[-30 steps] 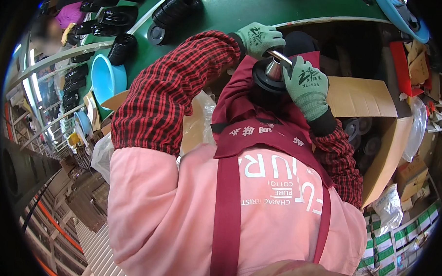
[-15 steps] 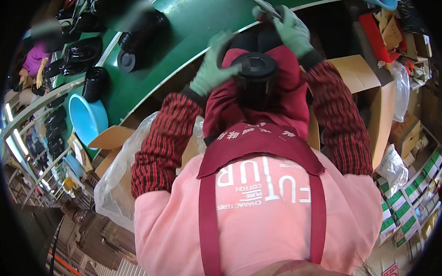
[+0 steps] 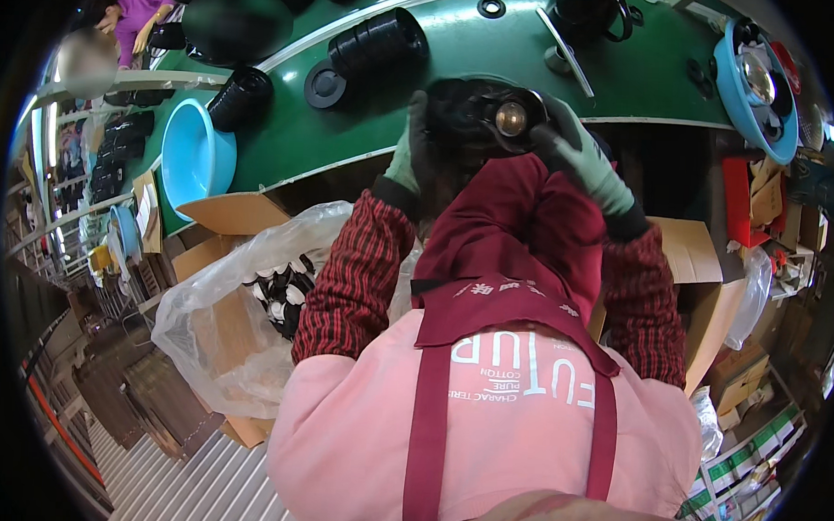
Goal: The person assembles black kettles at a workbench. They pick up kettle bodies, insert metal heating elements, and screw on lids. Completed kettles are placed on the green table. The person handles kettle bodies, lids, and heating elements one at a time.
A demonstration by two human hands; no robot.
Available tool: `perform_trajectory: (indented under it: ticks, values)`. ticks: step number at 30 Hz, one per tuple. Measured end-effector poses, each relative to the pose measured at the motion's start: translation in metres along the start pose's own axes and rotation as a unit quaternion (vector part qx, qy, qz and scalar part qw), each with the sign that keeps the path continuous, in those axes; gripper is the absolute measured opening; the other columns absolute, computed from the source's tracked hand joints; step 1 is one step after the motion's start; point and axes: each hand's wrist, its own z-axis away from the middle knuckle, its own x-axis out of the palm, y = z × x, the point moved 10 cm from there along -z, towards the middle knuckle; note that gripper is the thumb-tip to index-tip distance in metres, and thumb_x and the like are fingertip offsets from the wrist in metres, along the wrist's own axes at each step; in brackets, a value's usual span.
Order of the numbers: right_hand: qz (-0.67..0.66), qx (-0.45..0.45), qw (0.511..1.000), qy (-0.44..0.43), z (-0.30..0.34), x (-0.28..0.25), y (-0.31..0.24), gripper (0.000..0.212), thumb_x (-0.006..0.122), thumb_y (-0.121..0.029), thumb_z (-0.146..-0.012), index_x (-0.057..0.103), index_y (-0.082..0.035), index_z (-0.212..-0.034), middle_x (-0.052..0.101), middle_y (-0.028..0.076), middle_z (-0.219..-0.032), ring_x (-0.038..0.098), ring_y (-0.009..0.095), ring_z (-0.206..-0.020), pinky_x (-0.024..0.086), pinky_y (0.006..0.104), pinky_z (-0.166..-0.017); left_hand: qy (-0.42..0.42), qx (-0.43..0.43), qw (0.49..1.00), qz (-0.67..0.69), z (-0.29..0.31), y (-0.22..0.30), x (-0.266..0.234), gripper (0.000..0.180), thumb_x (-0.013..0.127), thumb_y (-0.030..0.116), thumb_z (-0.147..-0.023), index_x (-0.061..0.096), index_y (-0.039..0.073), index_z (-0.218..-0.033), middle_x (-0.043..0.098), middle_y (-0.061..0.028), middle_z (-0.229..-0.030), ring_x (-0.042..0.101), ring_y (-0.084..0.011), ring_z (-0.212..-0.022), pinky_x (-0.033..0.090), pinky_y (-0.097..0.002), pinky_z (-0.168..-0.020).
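Over my lap, at the near edge of the green bench, I hold a glossy black jug-like part (image 3: 468, 124). A round, brassy disc (image 3: 511, 119) shows on its right end; its exact kind is hard to make out. My left hand (image 3: 409, 148), in a pale green glove with dark fingers, is pressed against the part's left side. My right hand (image 3: 581, 161), gloved the same way and a little blurred, curls against the right end beside the disc. Some fingertips are hidden behind the part.
On the green bench (image 3: 302, 137) lie a stack of black ribbed pieces (image 3: 379, 43), a black lid (image 3: 327, 85), a metal lever on a post (image 3: 567, 53) and a black jug (image 3: 591, 14). Blue basins (image 3: 196, 156) stand at both sides. A plastic-lined carton (image 3: 222, 318) holds small black-and-white parts.
The black round lid-like piece beside my left hand is no longer seen there. Both hands have come together on the black jug-like part, and the view has shifted, showing more bench at right.
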Motion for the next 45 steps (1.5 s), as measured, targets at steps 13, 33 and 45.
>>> perform_trajectory:
  ticks: [13, 33, 45]
  values:
    - [0.200, -0.007, 0.978, 0.060, 0.000, 0.014, -0.018, 0.056, 0.082, -0.018, -0.082, 0.056, 0.002, -0.127, 0.058, 0.015, -0.128, 0.061, 0.024, -0.111, 0.049, 0.0368, -0.097, 0.102, 0.051, 0.977, -0.181, -0.026, -0.038, -0.063, 0.068, 0.033, 0.072, -0.098, 0.061, 0.020, -0.131, 0.069, -0.0063, -0.119, 0.067, -0.0225, -0.093, 0.060, -0.0374, -0.069]
    - [0.157, 0.091, 0.961, 0.211, -0.417, -0.197, 0.125, 0.045, 0.087, -0.034, -0.082, 0.076, -0.001, -0.111, 0.075, 0.009, -0.098, 0.067, 0.017, -0.081, 0.055, 0.0319, -0.077, 0.763, 0.228, 0.518, -0.312, 0.444, 0.009, -0.345, 0.054, 0.080, 0.020, -0.084, 0.052, 0.001, -0.125, 0.063, -0.0186, -0.118, 0.064, -0.0308, -0.108, 0.053, -0.0417, -0.093]
    - [0.084, -0.005, 0.983, 0.160, -0.131, -0.007, 0.004, 0.041, 0.075, -0.014, -0.094, 0.062, -0.001, -0.131, 0.067, 0.009, -0.124, 0.064, 0.017, -0.106, 0.049, 0.0313, -0.100, 0.607, -0.174, 0.584, -0.510, 0.441, 0.012, -0.514, 0.052, 0.077, 0.044, -0.085, 0.072, -0.004, -0.105, 0.075, -0.0251, -0.095, 0.070, -0.0429, -0.097, 0.053, -0.0500, -0.093]
